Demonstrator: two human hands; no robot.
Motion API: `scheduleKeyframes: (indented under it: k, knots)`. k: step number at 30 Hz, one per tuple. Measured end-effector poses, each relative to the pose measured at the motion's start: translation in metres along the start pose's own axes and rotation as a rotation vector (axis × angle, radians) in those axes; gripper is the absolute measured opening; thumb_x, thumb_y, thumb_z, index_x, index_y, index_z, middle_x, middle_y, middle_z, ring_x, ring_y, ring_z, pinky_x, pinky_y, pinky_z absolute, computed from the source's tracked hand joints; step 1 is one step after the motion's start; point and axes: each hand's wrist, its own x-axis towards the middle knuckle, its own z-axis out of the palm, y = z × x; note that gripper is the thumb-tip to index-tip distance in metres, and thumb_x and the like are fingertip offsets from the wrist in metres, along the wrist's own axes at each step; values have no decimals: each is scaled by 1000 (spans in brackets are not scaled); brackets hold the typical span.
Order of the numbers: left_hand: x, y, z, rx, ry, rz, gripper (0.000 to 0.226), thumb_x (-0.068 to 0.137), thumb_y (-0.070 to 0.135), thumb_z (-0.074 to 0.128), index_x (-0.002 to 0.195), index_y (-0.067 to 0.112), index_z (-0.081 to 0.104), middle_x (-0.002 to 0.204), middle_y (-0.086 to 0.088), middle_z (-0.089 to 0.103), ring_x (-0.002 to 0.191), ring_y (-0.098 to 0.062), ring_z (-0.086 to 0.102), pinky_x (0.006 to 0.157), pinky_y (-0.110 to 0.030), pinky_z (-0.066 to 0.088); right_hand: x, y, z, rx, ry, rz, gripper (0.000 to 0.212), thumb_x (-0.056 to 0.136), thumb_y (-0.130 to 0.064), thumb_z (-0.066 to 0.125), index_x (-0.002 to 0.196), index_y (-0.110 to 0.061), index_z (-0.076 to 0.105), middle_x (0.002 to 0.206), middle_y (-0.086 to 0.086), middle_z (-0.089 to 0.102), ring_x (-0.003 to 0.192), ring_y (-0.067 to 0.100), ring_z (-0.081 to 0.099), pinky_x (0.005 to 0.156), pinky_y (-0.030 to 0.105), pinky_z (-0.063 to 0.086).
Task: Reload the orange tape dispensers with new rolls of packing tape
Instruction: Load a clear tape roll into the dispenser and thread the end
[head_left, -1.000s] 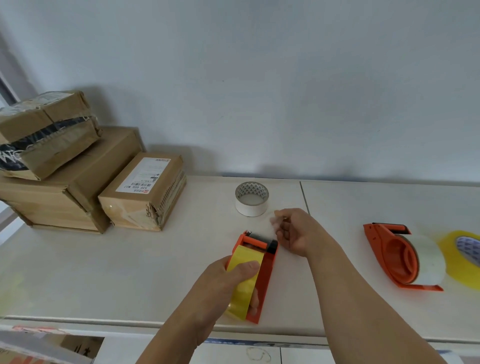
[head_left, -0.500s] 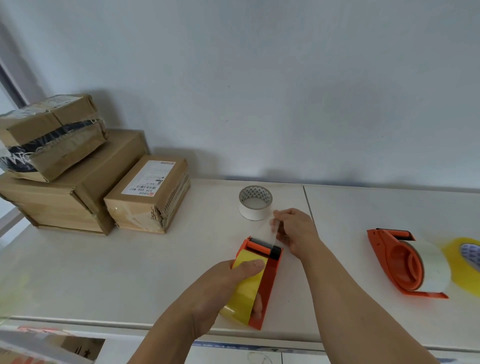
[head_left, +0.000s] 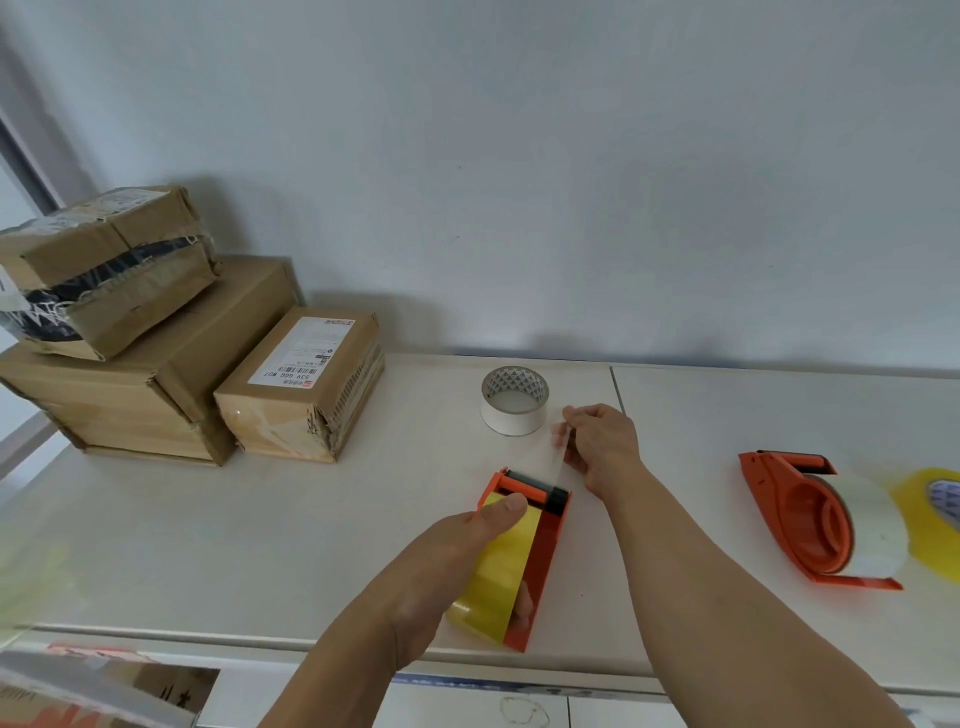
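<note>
Both forearms reach out over the white counter (head_left: 311, 519). The left hand (head_left: 447, 561) clamps the orange dispenser (head_left: 540, 551) near the front edge, thumb on its yellow roll (head_left: 498, 561). The right hand (head_left: 602, 447) pinches the clear tape strip (head_left: 540, 457), drawn taut past the roller.

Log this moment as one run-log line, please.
step: threading tape | left hand: holds dispenser with yellow roll | right hand: pinches clear tape end past roller | second dispenser: loaded, untouched

left hand (head_left: 457, 556) clasped; right hand (head_left: 602, 447) pinching.
</note>
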Motion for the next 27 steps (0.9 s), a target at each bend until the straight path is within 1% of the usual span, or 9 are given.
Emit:
scheduleKeyframes:
  k: [3, 8, 11, 14, 17, 20, 24, 26, 27]
  knots:
    - [0, 0, -1, -18, -4, -15, 55, 87, 58, 55, 106, 8, 69, 82, -18, 75, 75, -30, 69, 102, -55, 47, 1, -1, 2, -16, 3, 7, 9, 96, -14, 60, 90, -8, 57, 70, 12, 69, 59, 19, 60, 58, 33, 51]
    - [2, -1, -1, 10, 0, 12, 59, 84, 59, 59, 112, 7, 64, 82, -16, 75, 75, -29, 70, 102, -57, 47, -1, -1, 3, -20, 21, 2, 11, 96, -13, 59, 87, -9, 56, 67, 11, 67, 60, 19, 59, 58, 32, 51]
    - [3, -3, 0, 13, 23, 12, 56, 83, 58, 61, 112, 10, 62, 84, -16, 76, 77, -29, 70, 102, -56, 46, -1, -1, 4, -25, 34, -9, 11, 96, -14, 58, 87, -9, 55, 67, 11, 67, 63, 21, 59, 57, 31, 50]
    - [4, -4, -1, 24, 11, 18, 57, 83, 57, 63, 114, 9, 61, 87, -18, 76, 78, -30, 71, 101, -56, 48, -2, 0, 4, -29, 38, -16, 10, 96, -14, 58, 88, -9, 56, 65, 11, 67, 65, 22, 59, 66, 36, 52]
    - [3, -5, -1, 30, 6, 31, 46, 87, 47, 63, 112, 8, 61, 86, -18, 76, 78, -31, 71, 98, -55, 50, -3, -1, 4, -26, 40, -18, 12, 96, -13, 59, 86, -9, 55, 62, 10, 65, 64, 23, 58, 69, 37, 51]
    - [0, -5, -4, 35, -17, 51, 37, 88, 32, 64, 117, 9, 57, 90, -18, 76, 82, -31, 70, 98, -54, 51, -4, -4, 4, -12, 56, -4, 13, 96, -12, 58, 85, -10, 54, 61, 9, 64, 59, 20, 58, 61, 33, 50]
    - [-5, -11, -4, 2, -27, 134, 23, 90, 18, 60, 111, 7, 59, 83, -13, 74, 76, -27, 68, 83, -44, 56, -4, -7, 3, -31, 40, 28, 12, 95, -9, 60, 85, -11, 55, 68, 10, 65, 58, 18, 61, 54, 28, 51]
    - [-7, -15, -4, -16, 1, 190, 24, 86, 21, 65, 105, 7, 62, 80, -13, 71, 73, -26, 66, 72, -38, 58, -6, -7, 2, -52, 22, 37, 9, 94, -3, 59, 90, -10, 55, 69, 12, 65, 61, 21, 60, 54, 29, 49]
    - [-7, -18, -6, -41, 7, 217, 32, 80, 27, 69, 103, 5, 62, 77, -14, 71, 71, -27, 65, 71, -41, 57, -7, -7, 1, -58, 12, 41, 10, 93, 0, 57, 93, -10, 55, 67, 12, 64, 62, 22, 59, 55, 30, 49]
